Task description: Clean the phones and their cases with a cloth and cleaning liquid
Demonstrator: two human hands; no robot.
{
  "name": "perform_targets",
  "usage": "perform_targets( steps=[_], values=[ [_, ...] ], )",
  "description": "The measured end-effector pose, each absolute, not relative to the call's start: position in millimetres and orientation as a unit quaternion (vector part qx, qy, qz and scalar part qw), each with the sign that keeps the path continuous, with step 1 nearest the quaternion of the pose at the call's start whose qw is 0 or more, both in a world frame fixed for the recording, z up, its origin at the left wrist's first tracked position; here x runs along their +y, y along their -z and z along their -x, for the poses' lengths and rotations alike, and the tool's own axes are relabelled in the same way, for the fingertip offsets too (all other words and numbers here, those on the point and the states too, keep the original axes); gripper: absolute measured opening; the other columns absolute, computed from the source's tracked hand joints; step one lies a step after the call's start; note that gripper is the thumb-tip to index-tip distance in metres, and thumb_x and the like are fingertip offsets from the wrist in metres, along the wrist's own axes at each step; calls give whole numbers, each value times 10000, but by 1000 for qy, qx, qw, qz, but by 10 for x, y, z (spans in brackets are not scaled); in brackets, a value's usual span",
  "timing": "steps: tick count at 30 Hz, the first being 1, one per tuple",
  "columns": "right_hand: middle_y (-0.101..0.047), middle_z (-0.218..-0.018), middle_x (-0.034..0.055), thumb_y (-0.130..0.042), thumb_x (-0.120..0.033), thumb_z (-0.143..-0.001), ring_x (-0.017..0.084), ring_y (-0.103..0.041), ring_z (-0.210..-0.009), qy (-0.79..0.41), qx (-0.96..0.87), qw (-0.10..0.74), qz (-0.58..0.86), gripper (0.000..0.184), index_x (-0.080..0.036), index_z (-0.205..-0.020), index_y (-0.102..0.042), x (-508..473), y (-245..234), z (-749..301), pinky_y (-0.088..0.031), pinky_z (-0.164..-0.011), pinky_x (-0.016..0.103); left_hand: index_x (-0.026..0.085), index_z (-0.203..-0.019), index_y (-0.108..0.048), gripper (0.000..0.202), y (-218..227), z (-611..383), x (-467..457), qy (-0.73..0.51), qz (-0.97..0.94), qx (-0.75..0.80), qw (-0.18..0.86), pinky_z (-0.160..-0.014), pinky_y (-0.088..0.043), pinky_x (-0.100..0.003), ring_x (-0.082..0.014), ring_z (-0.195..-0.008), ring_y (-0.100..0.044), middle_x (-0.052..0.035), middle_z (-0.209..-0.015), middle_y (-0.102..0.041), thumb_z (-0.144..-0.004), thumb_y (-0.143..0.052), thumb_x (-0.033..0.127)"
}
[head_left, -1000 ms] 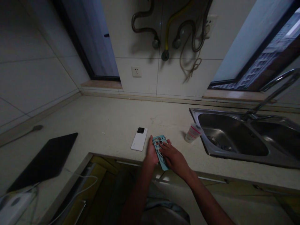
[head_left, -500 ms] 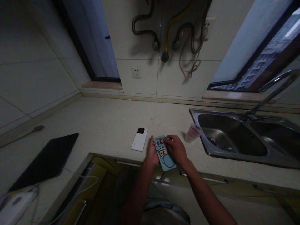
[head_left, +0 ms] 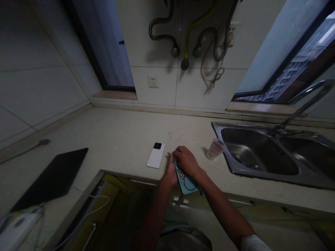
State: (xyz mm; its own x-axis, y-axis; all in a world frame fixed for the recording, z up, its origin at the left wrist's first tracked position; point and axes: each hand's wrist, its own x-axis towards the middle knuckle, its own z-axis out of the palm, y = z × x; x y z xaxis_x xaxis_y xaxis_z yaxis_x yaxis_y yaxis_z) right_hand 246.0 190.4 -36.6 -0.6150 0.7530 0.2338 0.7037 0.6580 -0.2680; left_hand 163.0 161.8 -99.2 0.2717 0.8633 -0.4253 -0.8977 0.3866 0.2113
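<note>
A light blue phone case [head_left: 188, 186] with a cartoon drawing is held over the counter's front edge, tilted, its lower end toward me. My left hand [head_left: 171, 171] is closed on its left side, the thumb near the upper corner. Across the upper part lies my right hand [head_left: 185, 159], fingers curled on the case's top edge close to the left thumb. This hand covers the camera area and much of the drawing. Whether a phone is inside cannot be seen. To the left, a white phone [head_left: 156, 157] lies back up on the counter, its black camera block at the far end.
A clear plastic cup [head_left: 215, 149] with red print stands right of my hands, beside the steel double sink [head_left: 259, 150] and its faucet [head_left: 303, 108]. A black flat panel [head_left: 52, 177] and white cables lie at left on the pale counter [head_left: 117, 129].
My right hand has moved left and forward over the top of the case, hiding the camera openings and cartoon face seen before. The left hand stays on the case's side.
</note>
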Motion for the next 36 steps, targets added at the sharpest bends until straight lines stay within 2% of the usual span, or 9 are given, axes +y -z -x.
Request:
perform_targets(
  steps=[6,11,16,19,25,31,36],
  values=[
    [-652,-928,89,-582,-140,-923,209,-525,-885,-77,-906,157,385,167,-173,-932,-746,1825,370,-2478,-357,-748,293,125,-1188,-658,704,1020,-1618,1615,-563,35,238,791,-933,-517,-434,-313,-1076,-662,-152,-1081,-725,-891,-407,711],
    [-639,-877,74,-565,-105,-909,196,-518,-837,-73,-927,139,342,194,-171,-902,-747,1694,413,-2575,-340,-705,295,108,-1053,-701,639,1030,-1577,1634,-572,29,263,776,-930,-518,-431,-304,-1010,-688,-148,-971,-742,-917,-412,662],
    [-645,-884,65,-590,-103,-893,190,-535,-831,-117,-940,144,284,180,-189,-886,-748,1558,464,-2752,-366,-741,298,50,-1085,-695,766,1002,-1540,1660,-558,12,254,790,-904,-522,-451,-319,-960,-700,-187,-915,-739,-936,-284,680],
    [-655,-892,65,-615,-99,-879,185,-555,-848,-151,-940,146,269,151,-180,-872,-741,1542,449,-2886,-395,-784,296,47,-1113,-686,780,977,-1532,1662,-555,12,245,795,-878,-529,-454,-319,-933,-703,-195,-933,-737,-926,-290,692],
    [-664,-945,89,-583,-133,-908,202,-574,-899,-132,-907,147,372,159,-166,-954,-732,1723,435,-3011,-426,-772,286,59,-1171,-659,749,934,-1539,1658,-544,22,224,808,-852,-533,-461,-313,-905,-701,-190,-965,-733,-936,-293,668],
    [-669,-984,92,-522,-140,-941,206,-587,-925,-129,-865,213,435,205,-164,-1006,-715,1912,502,-2867,-446,-826,294,96,-1161,-657,682,987,-1552,1669,-540,28,215,814,-881,-524,-470,-308,-929,-699,-164,-982,-738,-925,-362,664],
    [-677,-1042,114,-516,-100,-914,226,-575,-974,-116,-843,270,450,249,-165,-1039,-721,1995,499,-2682,-450,-867,326,114,-1156,-659,611,1042,-1573,1660,-544,15,207,813,-897,-523,-453,-298,-961,-693,-142,-994,-738,-904,-468,637]
  ],
)
